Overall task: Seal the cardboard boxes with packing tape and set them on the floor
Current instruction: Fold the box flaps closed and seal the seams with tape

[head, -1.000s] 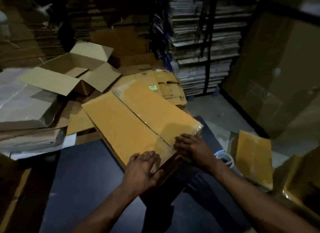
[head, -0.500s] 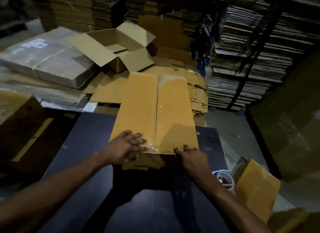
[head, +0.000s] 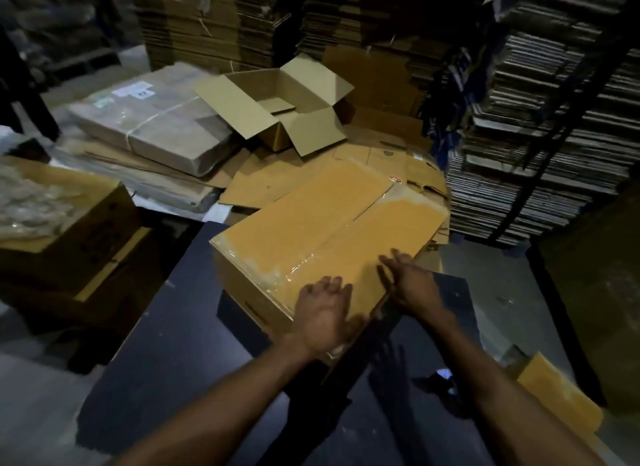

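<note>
A long closed cardboard box lies on the dark table, turned diagonally, with clear packing tape glinting along its centre seam and near end. My left hand rests flat on the box's near corner, fingers spread. My right hand lies with straight fingers on the top by the right edge. A tape roll shows dimly low on the right, mostly hidden by my right forearm.
An open empty box sits behind on flattened cardboard. A strapped bundle lies at back left, a brown carton at left. Stacked flat cardboard fills the right. Another taped box stands on the floor at right.
The box has swung round on the table, its far end now pointing right. Both hands have shifted with it from the near end to the near right corner.
</note>
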